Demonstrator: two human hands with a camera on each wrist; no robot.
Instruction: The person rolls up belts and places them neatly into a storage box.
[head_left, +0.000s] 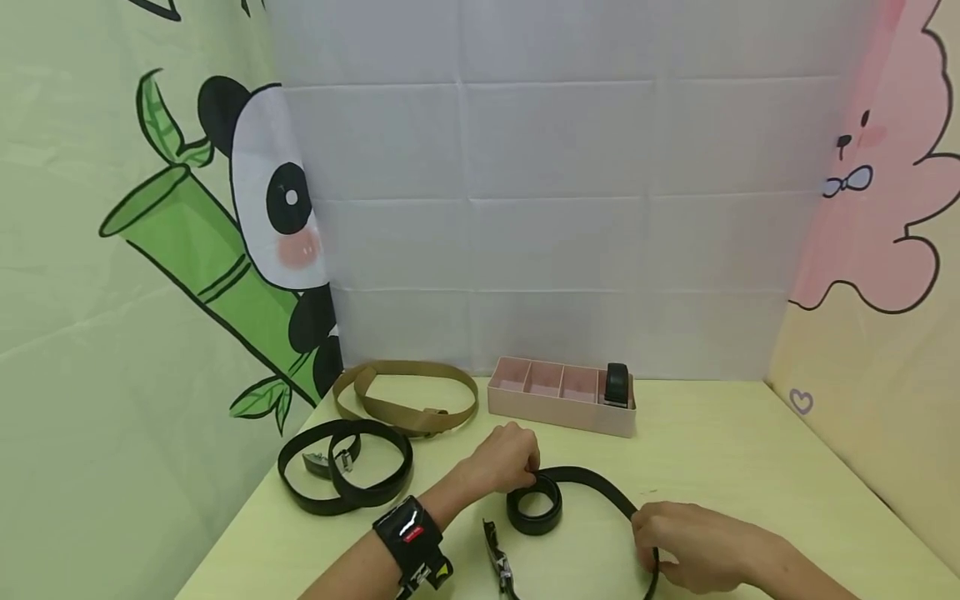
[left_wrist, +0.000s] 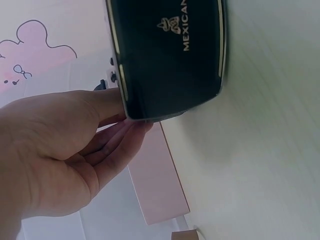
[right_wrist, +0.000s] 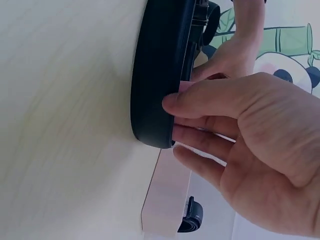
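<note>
A black belt (head_left: 581,475) lies on its edge on the table, one end rolled into a small coil (head_left: 535,527) and the rest curving out to the right. At the top of that coil my left hand (head_left: 504,457) pinches the strap between thumb and fingers. My right hand (head_left: 697,546) holds the strap further along; in the right wrist view, its thumb presses the belt's outer face (right_wrist: 160,75). The belt's buckle end (head_left: 498,560) stands nearer me, left of the curve. Gold lettering and a small emblem mark the dark buckle plate (left_wrist: 172,60) in the left wrist view.
Behind the hands stands a pink divided box (head_left: 558,410), with a rolled black belt (head_left: 617,385) in its rightmost compartment. A tan belt (head_left: 405,414) lies in loops at the back left, and another black belt (head_left: 375,497) is looped in front of it.
</note>
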